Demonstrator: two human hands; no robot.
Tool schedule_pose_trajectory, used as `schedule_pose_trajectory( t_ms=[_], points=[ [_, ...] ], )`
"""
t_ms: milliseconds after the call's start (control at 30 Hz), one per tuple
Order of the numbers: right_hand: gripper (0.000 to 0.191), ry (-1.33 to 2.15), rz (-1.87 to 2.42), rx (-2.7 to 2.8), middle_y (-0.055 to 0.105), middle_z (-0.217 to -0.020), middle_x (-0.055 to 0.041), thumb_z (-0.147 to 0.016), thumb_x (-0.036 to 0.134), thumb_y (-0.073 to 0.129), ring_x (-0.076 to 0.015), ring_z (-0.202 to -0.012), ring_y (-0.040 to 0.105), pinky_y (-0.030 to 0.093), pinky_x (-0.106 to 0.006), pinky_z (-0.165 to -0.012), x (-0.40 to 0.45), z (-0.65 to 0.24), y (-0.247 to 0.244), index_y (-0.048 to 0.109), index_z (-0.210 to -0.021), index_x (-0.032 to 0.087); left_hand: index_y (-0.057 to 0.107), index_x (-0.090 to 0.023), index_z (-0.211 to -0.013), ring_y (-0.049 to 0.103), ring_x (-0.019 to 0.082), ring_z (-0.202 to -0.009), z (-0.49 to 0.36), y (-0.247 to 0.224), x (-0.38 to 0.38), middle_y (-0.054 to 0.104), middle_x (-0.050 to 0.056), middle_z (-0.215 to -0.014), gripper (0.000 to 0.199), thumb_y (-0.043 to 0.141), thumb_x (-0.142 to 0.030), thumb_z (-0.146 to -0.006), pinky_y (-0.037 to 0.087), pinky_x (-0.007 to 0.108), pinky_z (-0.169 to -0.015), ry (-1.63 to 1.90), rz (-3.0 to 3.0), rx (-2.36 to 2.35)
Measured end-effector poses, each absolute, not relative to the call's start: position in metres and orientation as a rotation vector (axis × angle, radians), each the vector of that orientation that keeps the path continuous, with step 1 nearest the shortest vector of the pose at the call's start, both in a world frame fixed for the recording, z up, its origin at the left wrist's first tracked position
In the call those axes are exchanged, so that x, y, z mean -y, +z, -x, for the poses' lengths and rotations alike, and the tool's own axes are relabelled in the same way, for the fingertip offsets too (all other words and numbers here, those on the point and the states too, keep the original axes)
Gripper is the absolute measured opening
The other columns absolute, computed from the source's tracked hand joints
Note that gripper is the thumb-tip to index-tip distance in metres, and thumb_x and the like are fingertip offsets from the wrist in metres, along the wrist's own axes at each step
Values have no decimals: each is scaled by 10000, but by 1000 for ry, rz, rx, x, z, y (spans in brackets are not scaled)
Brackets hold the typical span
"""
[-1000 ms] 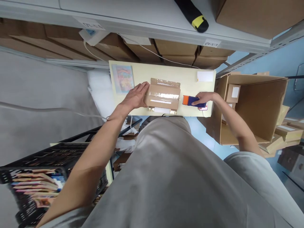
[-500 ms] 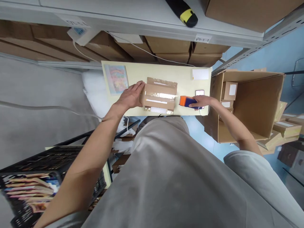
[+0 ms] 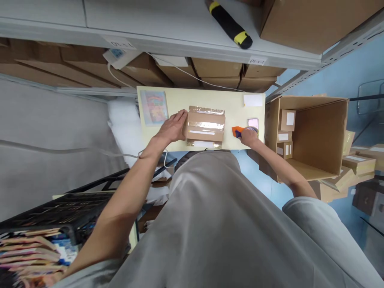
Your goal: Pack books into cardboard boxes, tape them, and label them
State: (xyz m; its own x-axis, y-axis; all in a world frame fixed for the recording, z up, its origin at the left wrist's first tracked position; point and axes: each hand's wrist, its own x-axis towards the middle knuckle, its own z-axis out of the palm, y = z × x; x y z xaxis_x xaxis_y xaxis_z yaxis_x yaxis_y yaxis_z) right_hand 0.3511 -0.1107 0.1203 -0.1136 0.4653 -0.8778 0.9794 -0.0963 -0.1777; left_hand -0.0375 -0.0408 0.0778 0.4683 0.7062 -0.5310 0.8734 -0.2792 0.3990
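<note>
A brown cardboard box (image 3: 206, 119) lies on the cream table (image 3: 192, 97), with shiny clear tape along its top and flaps. My left hand (image 3: 173, 128) holds the box's left end, fingers close together on the top edge and thumb nearer me. To the right, apart from the box, my right hand (image 3: 249, 136) is closed around an orange and dark-blue tape dispenser (image 3: 237, 131). Part of its tape roll shows beyond my fingers. A phone (image 3: 253, 122) lies just behind that hand.
A picture sheet in a clear sleeve (image 3: 154, 107) and a white label (image 3: 253, 100) lie on the table. Right of it stands a large open carton (image 3: 315, 136) holding small boxes. A shelf (image 3: 168, 34) bearing a black-yellow handled tool (image 3: 229, 24) crosses behind. A black crate (image 3: 66, 216) stands left.
The tape dispenser has turned in my right hand and sits slightly farther from the box. The tape strand that stretched from the box's right end no longer shows. My left hand stays on the box.
</note>
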Motion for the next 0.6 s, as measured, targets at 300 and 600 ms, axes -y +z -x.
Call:
schedule_pose_trajectory(
  t_ms=[300,600],
  points=[
    [609,-776,-2058,-1720,772,-1419,-278,-1149,617,504,-454,-1299,756,587,-460,-1035,86,-322,189,567,-1512,131,6,-158,-1880,-15,617,-1777,35,104,58,-29,343,-1921,1679,990,-782,-671,129,808,-1406,-2,-1987,-1400],
    [562,-591,-1965,-2400,738,-1473,-264,-1135,444,433,-449,-1320,712,562,-501,-1103,-64,-215,303,424,-1598,125,-8,-167,-1877,111,446,-1825,-39,211,-15,116,266,-1939,1127,706,-429,-1046,215,667,-1473,936,-2147,-1245]
  ],
)
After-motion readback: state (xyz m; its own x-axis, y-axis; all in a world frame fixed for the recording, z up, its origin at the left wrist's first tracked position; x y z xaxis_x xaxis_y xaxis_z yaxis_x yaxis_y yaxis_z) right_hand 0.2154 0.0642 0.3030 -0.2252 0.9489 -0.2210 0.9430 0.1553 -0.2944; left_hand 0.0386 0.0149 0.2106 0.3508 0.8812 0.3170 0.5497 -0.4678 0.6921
